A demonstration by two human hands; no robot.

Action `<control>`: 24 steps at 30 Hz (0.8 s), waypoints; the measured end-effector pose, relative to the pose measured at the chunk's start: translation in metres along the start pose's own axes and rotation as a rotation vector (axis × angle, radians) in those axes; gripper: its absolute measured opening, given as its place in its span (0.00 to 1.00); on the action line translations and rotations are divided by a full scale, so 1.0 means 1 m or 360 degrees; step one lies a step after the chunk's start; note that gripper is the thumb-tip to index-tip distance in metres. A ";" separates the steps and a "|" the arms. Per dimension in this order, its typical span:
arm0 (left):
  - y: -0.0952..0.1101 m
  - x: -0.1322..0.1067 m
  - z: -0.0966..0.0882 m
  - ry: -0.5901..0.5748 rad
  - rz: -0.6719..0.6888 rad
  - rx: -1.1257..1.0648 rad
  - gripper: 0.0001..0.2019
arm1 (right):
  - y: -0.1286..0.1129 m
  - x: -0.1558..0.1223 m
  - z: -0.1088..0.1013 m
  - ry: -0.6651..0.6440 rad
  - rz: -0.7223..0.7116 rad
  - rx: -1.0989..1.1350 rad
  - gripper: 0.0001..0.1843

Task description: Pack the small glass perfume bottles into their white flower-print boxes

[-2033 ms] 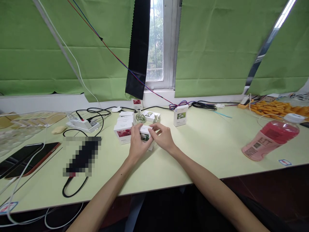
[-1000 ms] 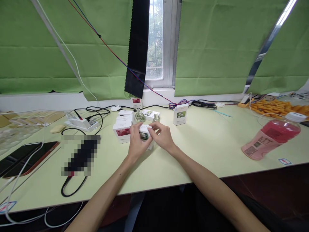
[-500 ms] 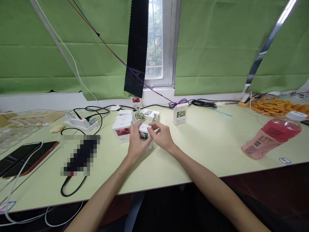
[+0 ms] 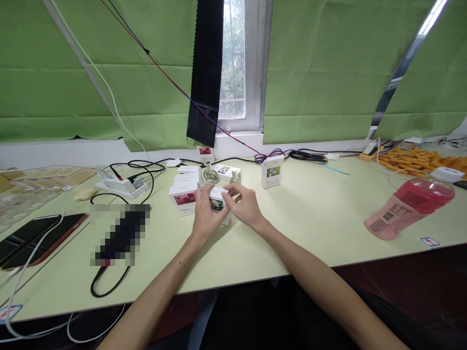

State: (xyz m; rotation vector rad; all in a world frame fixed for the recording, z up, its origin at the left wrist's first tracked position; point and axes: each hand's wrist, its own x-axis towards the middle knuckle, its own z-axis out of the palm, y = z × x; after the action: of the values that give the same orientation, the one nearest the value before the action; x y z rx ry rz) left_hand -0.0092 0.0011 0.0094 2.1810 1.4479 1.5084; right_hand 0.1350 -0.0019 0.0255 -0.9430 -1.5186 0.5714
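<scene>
Head view, the only one: both hands are on one small white box (image 4: 218,192), middle of the table (image 4: 302,233), flower picture toward the wearer. Left hand (image 4: 205,216) has it from the left, fingers curled over the far side, thumb across the front, gap no wider than the box. Right hand (image 4: 248,206) is at the top right edge, thumb and index bent into a pinch there, other fingers loosely folded. Top panel looks flat, but the fingers cover its edges, so can't tell if the flap is fully tucked; also can't tell if the base touches the table.

Around it: red-print box (image 4: 185,200) just left, heading a row of white cartons; two glass bottles behind, one rounder (image 4: 210,174), one (image 4: 235,176) partly behind the right hand; a flat-lying box (image 4: 224,171) past them; an upright box (image 4: 272,171) apart to the right.

Step in hand, my read: two-handed work at the box's top end. Next move calls for a steady left hold, light right fingertip pressure on that edge, no squeezing of the card walls
</scene>
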 end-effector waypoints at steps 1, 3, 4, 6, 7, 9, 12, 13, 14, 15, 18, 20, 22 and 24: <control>0.000 0.000 0.000 -0.0003 -0.0003 -0.0001 0.27 | 0.000 0.000 0.000 0.0002 -0.0002 0.0000 0.08; 0.000 0.000 0.000 -0.0004 -0.0005 -0.0002 0.27 | 0.000 0.000 0.000 0.0004 -0.0004 0.0004 0.08; 0.000 0.000 0.000 -0.0003 -0.0005 -0.0001 0.27 | 0.000 0.000 0.000 0.0005 -0.0006 0.0005 0.08; 0.000 0.000 0.000 0.0000 -0.0002 0.0001 0.27 | 0.000 0.000 0.000 0.0004 -0.0008 0.0002 0.08; 0.001 0.000 0.000 -0.0001 -0.0001 0.0003 0.27 | 0.000 0.000 0.000 0.0003 -0.0007 0.0000 0.08; 0.001 0.000 -0.001 -0.0009 -0.0005 0.0007 0.27 | 0.000 0.000 0.000 0.0004 0.0000 -0.0005 0.07; 0.001 0.000 -0.001 -0.0020 -0.0019 0.0009 0.27 | -0.001 0.000 0.000 0.0008 0.0010 -0.0006 0.08; 0.001 0.000 -0.001 -0.0020 -0.0020 0.0007 0.27 | -0.001 0.000 0.000 0.0007 0.0013 -0.0008 0.08; 0.001 0.000 -0.001 -0.0020 -0.0019 0.0006 0.27 | -0.001 0.000 0.000 0.0006 0.0015 -0.0011 0.08; 0.001 0.000 0.000 -0.0019 -0.0016 0.0004 0.27 | -0.001 0.000 0.000 0.0000 0.0017 -0.0013 0.08; 0.000 0.000 0.000 -0.0012 -0.0007 0.0006 0.27 | -0.001 0.000 -0.001 -0.0011 0.0018 -0.0014 0.08; 0.000 0.000 0.001 -0.0005 0.0001 0.0004 0.27 | -0.001 0.001 -0.001 -0.0016 0.0014 -0.0012 0.08; -0.001 0.000 0.001 -0.0003 0.0003 0.0006 0.27 | -0.001 0.001 -0.001 -0.0022 0.0020 -0.0011 0.08; 0.000 -0.001 0.001 -0.0001 0.0001 0.0009 0.27 | -0.001 0.001 -0.001 -0.0029 0.0033 -0.0010 0.08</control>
State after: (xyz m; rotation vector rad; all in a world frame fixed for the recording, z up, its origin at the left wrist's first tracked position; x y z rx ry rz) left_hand -0.0087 0.0011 0.0085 2.1854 1.4534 1.5053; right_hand 0.1354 -0.0021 0.0268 -0.9616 -1.5295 0.5916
